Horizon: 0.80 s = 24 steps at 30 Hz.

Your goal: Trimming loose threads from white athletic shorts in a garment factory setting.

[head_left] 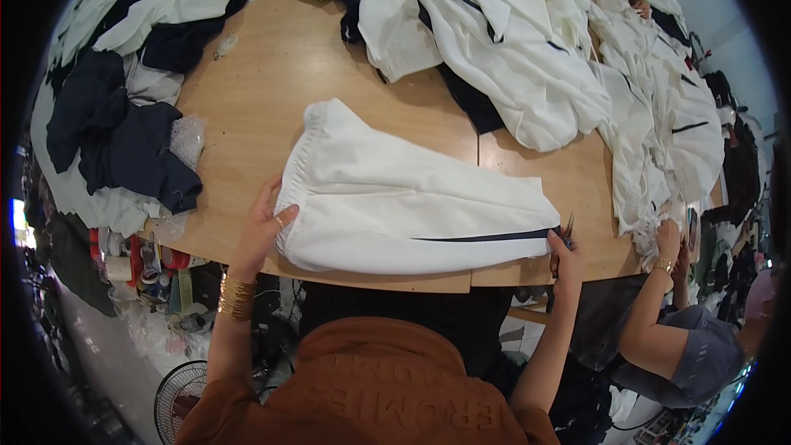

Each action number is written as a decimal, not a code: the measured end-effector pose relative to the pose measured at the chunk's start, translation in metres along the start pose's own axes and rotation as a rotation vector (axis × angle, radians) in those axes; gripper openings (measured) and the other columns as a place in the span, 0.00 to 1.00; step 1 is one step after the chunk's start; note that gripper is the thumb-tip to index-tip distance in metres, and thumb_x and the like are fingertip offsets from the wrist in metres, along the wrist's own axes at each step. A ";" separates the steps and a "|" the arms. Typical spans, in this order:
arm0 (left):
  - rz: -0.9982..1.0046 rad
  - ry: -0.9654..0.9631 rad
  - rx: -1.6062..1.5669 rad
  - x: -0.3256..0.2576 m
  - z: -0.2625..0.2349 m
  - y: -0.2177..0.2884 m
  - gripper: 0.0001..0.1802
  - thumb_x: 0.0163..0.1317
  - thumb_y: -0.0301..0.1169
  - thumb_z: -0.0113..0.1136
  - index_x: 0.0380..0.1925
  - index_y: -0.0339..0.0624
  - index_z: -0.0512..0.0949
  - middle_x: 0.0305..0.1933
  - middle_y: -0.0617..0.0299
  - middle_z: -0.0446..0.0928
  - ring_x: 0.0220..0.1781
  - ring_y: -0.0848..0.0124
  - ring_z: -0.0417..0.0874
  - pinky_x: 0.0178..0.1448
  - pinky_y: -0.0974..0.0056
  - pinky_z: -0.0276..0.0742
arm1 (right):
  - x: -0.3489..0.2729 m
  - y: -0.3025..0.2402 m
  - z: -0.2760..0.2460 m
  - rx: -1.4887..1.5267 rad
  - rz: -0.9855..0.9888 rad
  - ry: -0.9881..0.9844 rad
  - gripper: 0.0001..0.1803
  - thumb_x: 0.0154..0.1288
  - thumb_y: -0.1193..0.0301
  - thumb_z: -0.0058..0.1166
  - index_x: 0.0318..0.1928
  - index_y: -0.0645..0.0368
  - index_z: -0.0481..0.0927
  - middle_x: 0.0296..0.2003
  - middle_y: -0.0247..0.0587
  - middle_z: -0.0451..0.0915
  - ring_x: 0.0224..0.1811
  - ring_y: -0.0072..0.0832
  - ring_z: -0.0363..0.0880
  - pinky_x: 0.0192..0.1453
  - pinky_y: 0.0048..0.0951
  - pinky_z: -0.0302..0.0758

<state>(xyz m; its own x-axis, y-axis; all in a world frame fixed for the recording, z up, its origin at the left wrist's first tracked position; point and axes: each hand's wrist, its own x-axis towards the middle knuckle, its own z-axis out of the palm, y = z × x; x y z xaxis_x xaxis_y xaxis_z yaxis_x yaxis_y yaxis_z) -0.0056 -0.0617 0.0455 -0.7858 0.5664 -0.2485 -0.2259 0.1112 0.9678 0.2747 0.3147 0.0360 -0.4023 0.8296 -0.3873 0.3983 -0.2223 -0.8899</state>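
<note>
Wooden and round-edged, the table [272, 91] carries heaps of clothing on most sides. At its near edge, spread flat, lie white trousers [404, 202] with a thin dark stripe [486, 237] running toward the right end; the gathered waistband points to the left.

The left hand [265, 227] rests on the waistband end, thumb over the cloth and fingers curled round its edge, so it grasps the fabric; a ring shows on one finger and gold bangles [236, 297] sit on the wrist. The right hand [565, 257] is at the trousers' right end, closed round small snips [567, 231] whose tips stand just beside the stripe's end, at the cloth.

A pile of white garments [511, 41] with dark trim covers the far right part of the table and spills down its right edge. Dark blue clothes [124, 140] lie heaped at the left edge, with more white pieces beyond them. At the right edge another person's hand [667, 239], with a gold bracelet, touches the hanging white cloth. A fan [183, 395] stands on the floor below the table.
</note>
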 end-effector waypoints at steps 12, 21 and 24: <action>0.581 0.065 1.015 0.006 0.059 0.028 0.29 0.60 0.32 0.54 0.62 0.44 0.61 0.63 0.51 0.63 0.65 0.55 0.61 0.66 0.50 0.54 | -0.016 -0.029 0.076 -0.685 -0.734 0.089 0.23 0.47 0.79 0.56 0.48 0.51 0.76 0.33 0.38 0.72 0.32 0.33 0.76 0.36 0.30 0.73; 0.362 0.152 1.343 0.022 0.043 -0.022 0.33 0.60 0.47 0.52 0.63 0.48 0.60 0.68 0.55 0.56 0.70 0.55 0.54 0.66 0.39 0.45 | 0.008 0.000 0.078 -0.670 -0.701 0.040 0.21 0.50 0.78 0.56 0.48 0.52 0.76 0.32 0.38 0.72 0.29 0.33 0.75 0.34 0.30 0.72; 0.483 0.161 1.235 0.019 0.063 0.015 0.25 0.59 0.38 0.55 0.57 0.46 0.68 0.61 0.56 0.65 0.63 0.56 0.63 0.64 0.46 0.52 | 0.000 -0.014 0.071 -0.601 -0.710 0.029 0.19 0.51 0.79 0.55 0.46 0.56 0.76 0.31 0.41 0.72 0.29 0.34 0.74 0.35 0.29 0.71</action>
<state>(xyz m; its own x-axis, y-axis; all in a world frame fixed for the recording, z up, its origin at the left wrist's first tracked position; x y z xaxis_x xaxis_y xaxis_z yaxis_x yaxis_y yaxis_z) 0.0127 0.0023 0.0581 -0.7171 0.6653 0.2077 0.6907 0.6384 0.3397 0.2105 0.2821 0.0315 -0.6977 0.6838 0.2137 0.4297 0.6381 -0.6389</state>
